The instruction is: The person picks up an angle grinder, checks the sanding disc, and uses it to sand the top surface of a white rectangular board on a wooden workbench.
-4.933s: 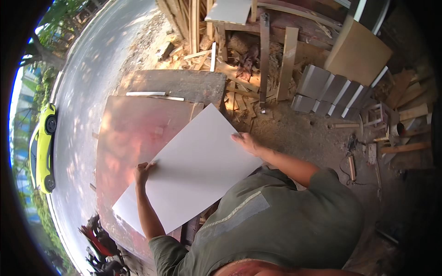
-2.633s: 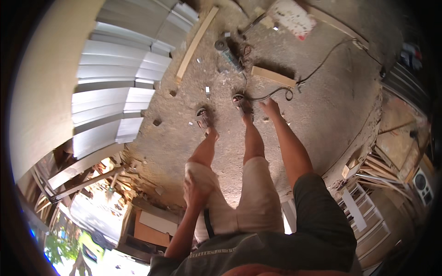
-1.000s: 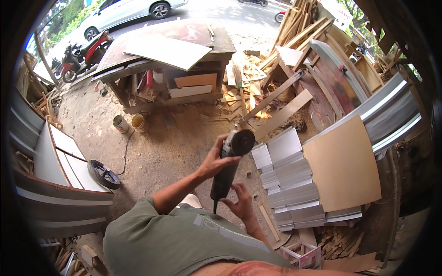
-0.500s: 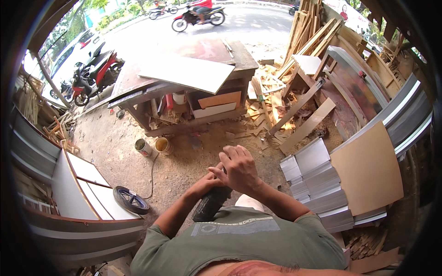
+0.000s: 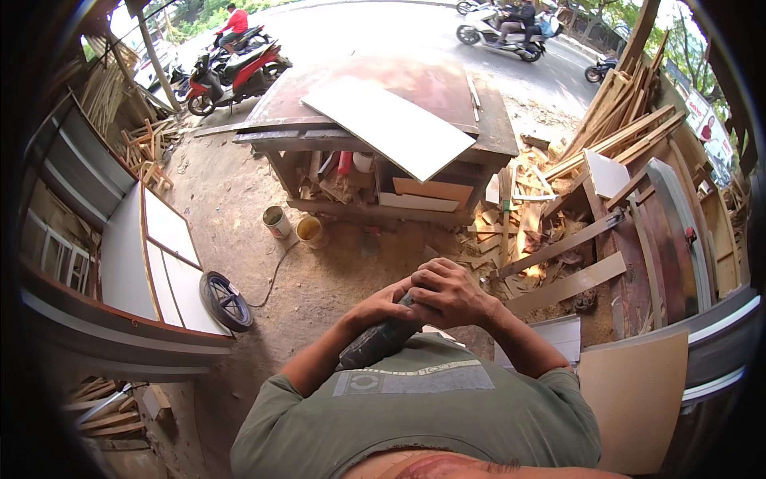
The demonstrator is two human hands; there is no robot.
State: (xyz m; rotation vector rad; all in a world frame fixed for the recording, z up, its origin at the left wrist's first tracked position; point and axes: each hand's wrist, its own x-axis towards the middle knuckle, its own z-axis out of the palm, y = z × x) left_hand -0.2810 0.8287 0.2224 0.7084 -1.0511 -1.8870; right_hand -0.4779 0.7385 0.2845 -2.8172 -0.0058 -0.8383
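- Left hand [image 5: 381, 307]: fingers closed round the body of a dark tool [image 5: 375, 345], thumb along its upper side.
- Right hand [image 5: 453, 294]: fingers bent, folded over the tool's far end, meeting the left fingers. Whether they grip or only cover that end, cannot tell.
- Tool tilted, near end against the shirt [image 5: 415, 415], far end under the fingers. Head hidden, so kind not clear.
- Progress, by judgement: tool is off the ground and in hand; handling is at the tool itself. It touches no workpiece. Anything left to do on its far end is out of sight.
- Beyond the fingers, well apart: white board [image 5: 387, 128], flat on the bench [image 5: 431, 76], one corner overhanging the near edge. No hand on it.
- Between fingers and bench, to the left: grey bucket [image 5: 277, 223] just beside yellowish bucket [image 5: 311, 232]. Cord [image 5: 278, 275] on the ground near them, a likely snag for feet.
- Farther left of the fingers: wheel [image 5: 226, 301] against white panels [image 5: 171, 279].
- Right of the fingers: long plank [image 5: 570, 286], wood scraps [image 5: 523, 227] beyond it; tan board [image 5: 634, 391] nearer the body. Footing looks poor that side.
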